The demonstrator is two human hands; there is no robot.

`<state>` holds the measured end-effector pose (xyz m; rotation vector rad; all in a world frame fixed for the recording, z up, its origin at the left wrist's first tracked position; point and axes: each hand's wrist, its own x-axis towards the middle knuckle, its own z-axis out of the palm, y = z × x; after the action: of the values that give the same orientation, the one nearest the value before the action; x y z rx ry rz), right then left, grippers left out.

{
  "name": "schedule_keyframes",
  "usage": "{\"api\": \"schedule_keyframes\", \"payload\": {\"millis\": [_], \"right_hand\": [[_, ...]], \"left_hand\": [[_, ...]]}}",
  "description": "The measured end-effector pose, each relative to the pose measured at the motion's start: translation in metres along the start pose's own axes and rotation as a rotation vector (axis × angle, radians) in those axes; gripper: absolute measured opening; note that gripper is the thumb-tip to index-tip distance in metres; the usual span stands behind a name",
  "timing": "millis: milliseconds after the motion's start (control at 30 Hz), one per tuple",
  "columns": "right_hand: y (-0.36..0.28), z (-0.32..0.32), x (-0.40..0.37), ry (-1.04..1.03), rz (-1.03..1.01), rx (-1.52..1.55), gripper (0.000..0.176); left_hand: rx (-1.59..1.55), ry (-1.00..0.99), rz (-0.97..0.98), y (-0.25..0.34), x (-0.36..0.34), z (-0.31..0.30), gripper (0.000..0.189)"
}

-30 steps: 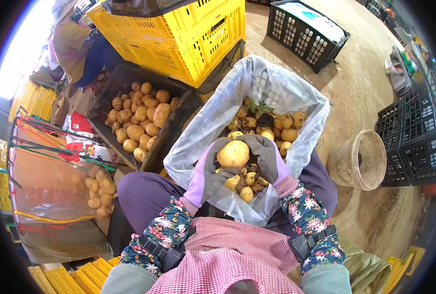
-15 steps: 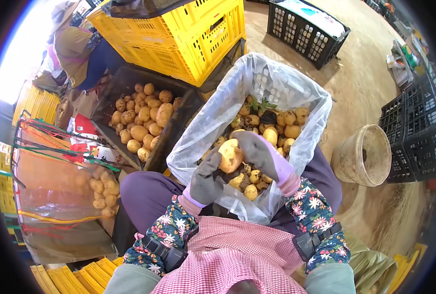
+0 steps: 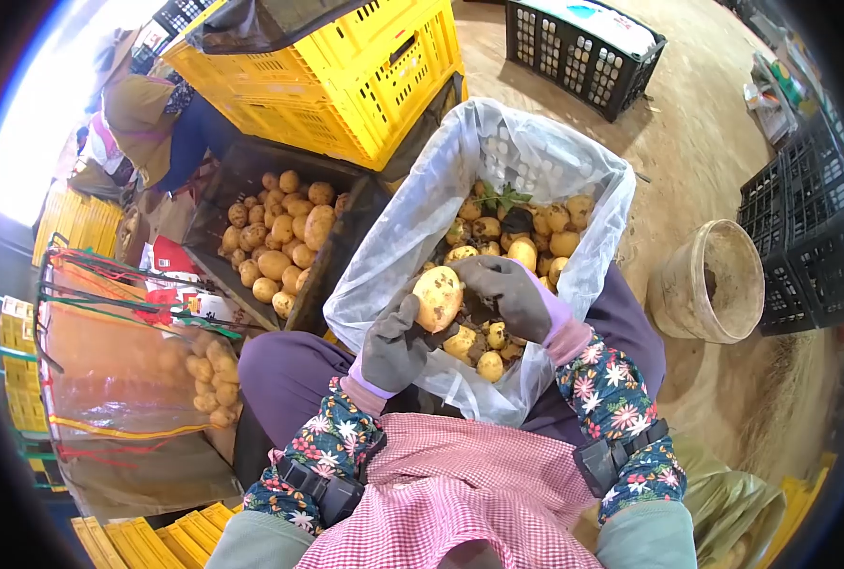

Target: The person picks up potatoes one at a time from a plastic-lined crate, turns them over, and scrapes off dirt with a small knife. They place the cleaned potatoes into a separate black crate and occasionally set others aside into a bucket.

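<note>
Dark gloves cover both hands. My left hand (image 3: pixel 393 353) is closed around the lower left side of a large potato (image 3: pixel 439 298) with brown soil marks. Against that potato's right side, the fingers of my right hand (image 3: pixel 509 292) are curled; their tips are partly hidden. Both hands are over a crate lined with clear plastic (image 3: pixel 588 204), which stands between my knees. Inside lie several soil-covered potatoes (image 3: pixel 523 251) and a green leafy sprig (image 3: pixel 503 196).
Left of the lined crate, a dark crate (image 3: pixel 215 204) holds potatoes. Stacked yellow crates (image 3: pixel 374 95) stand behind. A mesh bag (image 3: pixel 128 351) of potatoes is at left, a dirty bucket (image 3: pixel 673 294) at right. Black crates (image 3: pixel 797 237) lie beyond it. Another person (image 3: pixel 147 119) sits at upper left.
The potato has turned in my hands and shows a paler side. My right hand has shifted slightly and its fingers are more curled. The whole view has moved a little.
</note>
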<state>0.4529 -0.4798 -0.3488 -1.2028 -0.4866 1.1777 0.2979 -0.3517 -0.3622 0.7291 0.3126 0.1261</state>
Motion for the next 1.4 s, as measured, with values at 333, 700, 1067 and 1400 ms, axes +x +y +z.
{"api": "schedule_keyframes", "payload": {"millis": [333,700,1067,1400], "right_hand": [[0.007,0.004,-0.001,0.265,0.028,-0.173,0.032],[0.047,-0.019,0.037,0.216,-0.125,-0.706,0.020],[0.168,-0.059,0.168,0.168,0.172,-1.788,0.050],[0.178,-0.071,0.193,0.344,0.218,-1.162,0.037]], "left_hand": [[-0.026,0.145,-0.057,-0.014,0.006,-0.002,0.049],[-0.025,0.379,-0.221,0.014,0.027,-0.031,0.061],[-0.213,0.691,0.047,0.099,0.046,-0.070,0.065],[0.009,0.478,-0.031,0.098,0.046,-0.053,0.049]]}}
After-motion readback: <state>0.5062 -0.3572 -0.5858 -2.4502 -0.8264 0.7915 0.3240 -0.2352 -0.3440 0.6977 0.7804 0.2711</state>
